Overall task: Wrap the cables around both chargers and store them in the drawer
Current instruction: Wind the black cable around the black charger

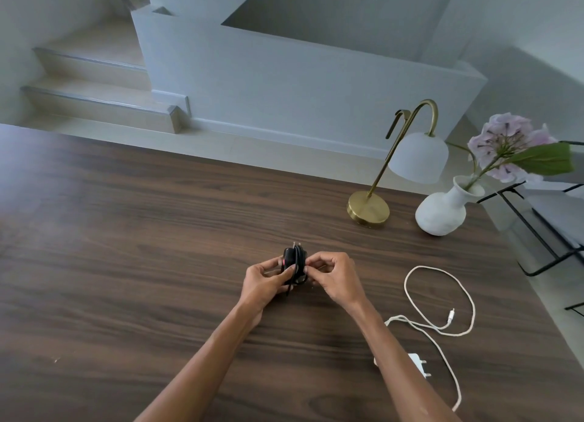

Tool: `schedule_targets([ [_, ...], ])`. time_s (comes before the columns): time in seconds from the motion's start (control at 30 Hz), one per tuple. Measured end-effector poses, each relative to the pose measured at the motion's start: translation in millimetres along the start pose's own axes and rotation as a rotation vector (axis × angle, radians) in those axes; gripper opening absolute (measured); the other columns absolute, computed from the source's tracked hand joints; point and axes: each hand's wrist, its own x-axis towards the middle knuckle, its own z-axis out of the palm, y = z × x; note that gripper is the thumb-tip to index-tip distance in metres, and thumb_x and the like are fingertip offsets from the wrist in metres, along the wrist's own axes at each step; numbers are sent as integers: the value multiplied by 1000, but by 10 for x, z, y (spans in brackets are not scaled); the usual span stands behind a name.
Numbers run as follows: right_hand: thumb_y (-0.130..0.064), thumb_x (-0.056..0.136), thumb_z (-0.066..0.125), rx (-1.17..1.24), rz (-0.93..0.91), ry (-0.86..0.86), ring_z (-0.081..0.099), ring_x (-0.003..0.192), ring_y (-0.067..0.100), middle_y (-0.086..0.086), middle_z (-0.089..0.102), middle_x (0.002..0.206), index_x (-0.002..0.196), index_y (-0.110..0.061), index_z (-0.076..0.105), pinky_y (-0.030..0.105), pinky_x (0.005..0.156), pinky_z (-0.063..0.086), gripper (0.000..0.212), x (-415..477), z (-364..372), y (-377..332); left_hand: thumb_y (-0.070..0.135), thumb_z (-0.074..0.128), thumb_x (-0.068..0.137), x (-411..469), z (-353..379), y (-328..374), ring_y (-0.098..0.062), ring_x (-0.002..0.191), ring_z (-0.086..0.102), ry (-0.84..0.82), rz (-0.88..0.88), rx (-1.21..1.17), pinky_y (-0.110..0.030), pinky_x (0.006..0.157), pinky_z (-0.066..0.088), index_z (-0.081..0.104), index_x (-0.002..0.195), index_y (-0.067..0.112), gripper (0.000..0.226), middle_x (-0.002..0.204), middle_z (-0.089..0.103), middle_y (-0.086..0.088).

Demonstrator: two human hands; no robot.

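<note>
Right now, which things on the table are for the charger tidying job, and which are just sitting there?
For the job: black charger, cable wound round it, gripped by left hand and right hand; white charger; its loose white cable.
Just sitting there: brass lamp; white vase; purple flower in it. No drawer shows.

From nine round to twelve the dark surface (126,232) lies open. At two stand a brass lamp (368,211) and white vase (441,211); at four sprawl the white cable (433,266) and white charger (417,363).
</note>
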Motion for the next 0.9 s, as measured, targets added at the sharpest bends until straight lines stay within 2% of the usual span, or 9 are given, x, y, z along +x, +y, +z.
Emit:
schedule_targets([
  [0.13, -3, 85, 74, -7, 9, -9, 69, 60, 14, 16, 76, 76, 87, -7, 76, 30, 60, 62, 6, 43, 34, -23, 9, 76, 87, -14, -7, 36, -23, 86, 77, -18, 2, 6, -24, 69, 62, 68, 126, 7, 40, 104, 79, -17],
  [0.27, 1, 87, 71, 163, 56, 23, 73, 71, 16, 17, 77, 86, 97, -1, 75, 24, 64, 61, 11, -4, 34, -26, 12, 78, 87, -25, -7, 14, -22, 82, 78, -4, 9, 44, -23, 64, 61, 65, 130, 7, 45, 99, 81, -12],
  [0.4, 0, 88, 70, 246, 124, 28, 74, 82, 18, 11, 78, 91, 99, -6, 76, 24, 68, 60, 14, -45, 14, 7, 9, 79, 86, -66, 53, 7, -16, 76, 77, 23, 48, 50, -21, 62, 60, 67, 127, 13, 43, 91, 82, -7],
  [0.5, -1, 91, 65, 275, 127, 61, 73, 80, 17, 11, 78, 91, 103, -11, 74, 24, 67, 59, 18, -30, 22, -25, 8, 80, 84, -99, 92, -5, -12, 78, 77, 43, 102, 55, -19, 62, 59, 70, 120, 22, 40, 87, 82, 2],
  [0.6, -11, 90, 68, 212, 72, 78, 74, 76, 17, 9, 77, 82, 107, -22, 69, 24, 65, 59, 20, -22, 23, -41, 8, 82, 83, -111, 91, -23, -12, 84, 77, 55, 135, 81, -20, 64, 59, 73, 116, 23, 37, 89, 82, 4],
  [0.7, -25, 83, 78, 56, -7, 27, 72, 73, 12, 5, 76, 78, 105, -32, 74, 25, 70, 56, 24, 22, 19, -24, 10, 84, 80, -103, 89, -18, -12, 84, 77, 73, 168, 143, -23, 63, 59, 76, 112, 25, 35, 88, 82, 5],
  [0.8, -24, 80, 81, -62, -48, 38, 63, 65, -3, -6, 72, 72, 103, -29, 79, 9, 67, 48, 23, 81, 36, -42, 11, 85, 79, -101, 94, -6, -9, 81, 77, 80, 186, 195, -23, 62, 59, 77, 109, 27, 34, 86, 82, 5],
  [0.9, -21, 81, 80, -99, -65, 77, 66, 71, -4, -10, 75, 79, 101, -22, 80, 5, 68, 47, 20, 116, 68, -69, 8, 84, 80, -111, 84, 4, -8, 80, 77, 69, 196, 226, -25, 65, 63, 75, 106, 33, 37, 81, 81, 12],
])
